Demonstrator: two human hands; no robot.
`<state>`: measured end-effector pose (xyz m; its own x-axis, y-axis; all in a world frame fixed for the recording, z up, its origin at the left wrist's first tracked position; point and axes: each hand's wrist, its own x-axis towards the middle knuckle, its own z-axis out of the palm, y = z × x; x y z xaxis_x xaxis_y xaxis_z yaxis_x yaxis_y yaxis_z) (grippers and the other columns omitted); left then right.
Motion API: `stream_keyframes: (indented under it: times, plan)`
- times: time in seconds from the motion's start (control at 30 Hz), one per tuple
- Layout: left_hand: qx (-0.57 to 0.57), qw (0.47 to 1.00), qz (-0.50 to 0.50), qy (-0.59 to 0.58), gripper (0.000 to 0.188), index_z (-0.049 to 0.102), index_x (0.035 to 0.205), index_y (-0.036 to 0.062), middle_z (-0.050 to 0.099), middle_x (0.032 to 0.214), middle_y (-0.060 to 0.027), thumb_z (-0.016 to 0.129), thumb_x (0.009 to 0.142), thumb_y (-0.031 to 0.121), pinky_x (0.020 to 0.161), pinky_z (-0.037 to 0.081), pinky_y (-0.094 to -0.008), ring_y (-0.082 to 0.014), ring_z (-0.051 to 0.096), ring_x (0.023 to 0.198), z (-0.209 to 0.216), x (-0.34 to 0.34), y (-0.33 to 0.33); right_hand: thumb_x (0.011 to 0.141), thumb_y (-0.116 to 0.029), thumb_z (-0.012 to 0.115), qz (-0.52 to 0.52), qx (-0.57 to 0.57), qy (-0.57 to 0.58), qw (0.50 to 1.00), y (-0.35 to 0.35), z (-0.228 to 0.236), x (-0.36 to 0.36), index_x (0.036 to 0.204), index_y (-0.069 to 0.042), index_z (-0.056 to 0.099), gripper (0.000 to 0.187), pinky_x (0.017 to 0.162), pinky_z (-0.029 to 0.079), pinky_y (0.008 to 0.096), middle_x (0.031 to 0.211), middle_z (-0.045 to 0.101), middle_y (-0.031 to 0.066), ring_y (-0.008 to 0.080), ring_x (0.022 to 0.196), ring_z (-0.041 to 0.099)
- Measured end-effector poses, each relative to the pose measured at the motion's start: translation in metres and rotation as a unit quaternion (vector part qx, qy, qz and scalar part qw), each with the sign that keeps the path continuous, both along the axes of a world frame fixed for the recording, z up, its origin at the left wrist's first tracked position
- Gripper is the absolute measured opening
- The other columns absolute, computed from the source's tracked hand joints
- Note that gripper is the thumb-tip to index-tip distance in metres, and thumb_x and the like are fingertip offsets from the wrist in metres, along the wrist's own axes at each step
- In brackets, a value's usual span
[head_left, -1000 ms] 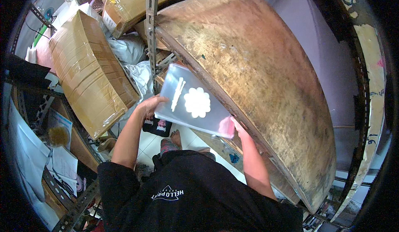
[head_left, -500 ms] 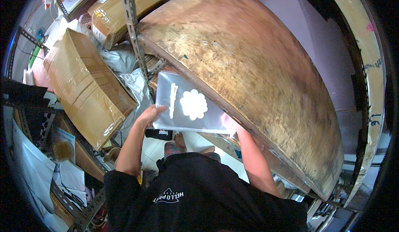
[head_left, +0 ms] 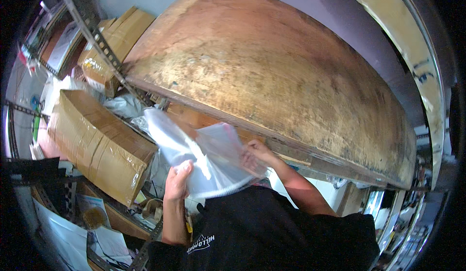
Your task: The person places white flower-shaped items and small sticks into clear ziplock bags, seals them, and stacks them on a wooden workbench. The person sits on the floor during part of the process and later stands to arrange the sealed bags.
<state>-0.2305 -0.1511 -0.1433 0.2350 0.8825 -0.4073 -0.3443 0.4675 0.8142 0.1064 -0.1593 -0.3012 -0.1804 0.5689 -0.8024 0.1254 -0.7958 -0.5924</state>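
Note:
A stack of clear plastic bags (head_left: 213, 161) is held up in front of my body, bent along a bright glare streak. At its left edge my left hand (head_left: 178, 176) is closed on it, thumb on top. My right hand (head_left: 257, 155) is at the right edge with its fingers curled. Part of that hand shows hazily through the plastic, and it appears to grip the edge. Just beyond the bags lies the front edge of a large stained wooden board (head_left: 272, 76).
A taped cardboard box (head_left: 97, 142) stands at left, with another carton (head_left: 116, 42) behind it. A perforated metal post (head_left: 94, 35) rises beside the board. Papers (head_left: 109, 242) lie at lower left, and brown cardboard (head_left: 187, 116) shows under the board.
The bags have gone from flat to bent and moved nearer my body. My left hand has moved down; my right hand has shifted left and curled. The view has turned somewhat.

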Motion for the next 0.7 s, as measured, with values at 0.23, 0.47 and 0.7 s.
stream_keyframes:
  times: [0.23,0.47,0.7]
  plan:
    - [0.132,0.988,0.076,0.035,0.019,0.06,0.098,-0.004,0.058,0.086,-0.0033,0.061,0.085,0.009,0.071,0.041,-0.0242,-0.0103,0.051,0.076,0.035,-0.011,-0.059,0.094,-0.058,0.046,-0.016,-0.063,0.337,0.939,-0.067,0.001,-0.048,0.131,-0.008,0.049,0.062,0.086,0.048,0.0395,0.118,0.055,0.0095,0.0229,0.099,0.057]
    - [0.227,0.973,-0.049,0.002,0.039,0.057,0.112,-0.0043,0.056,0.103,-0.0103,0.059,0.087,0.025,0.088,0.045,-0.0311,-0.0187,0.054,0.102,0.046,-0.01,-0.085,0.092,-0.054,0.054,-0.079,-0.097,0.449,0.885,-0.112,0.021,-0.044,0.123,-0.005,0.055,0.058,0.084,0.051,0.0373,0.115,0.061,0.0099,0.0213,0.099,0.06]
    - [0.173,0.976,-0.126,0.023,0.04,0.054,0.113,-0.0038,0.058,0.104,-0.0118,0.058,0.09,0.029,0.089,0.046,-0.035,-0.0216,0.056,0.099,0.051,0.056,-0.103,0.085,-0.038,0.071,-0.141,0.099,0.345,0.922,-0.206,0.033,0.052,0.12,-0.008,0.057,0.048,0.073,0.049,0.0317,0.104,0.063,0.003,0.0123,0.089,0.058]
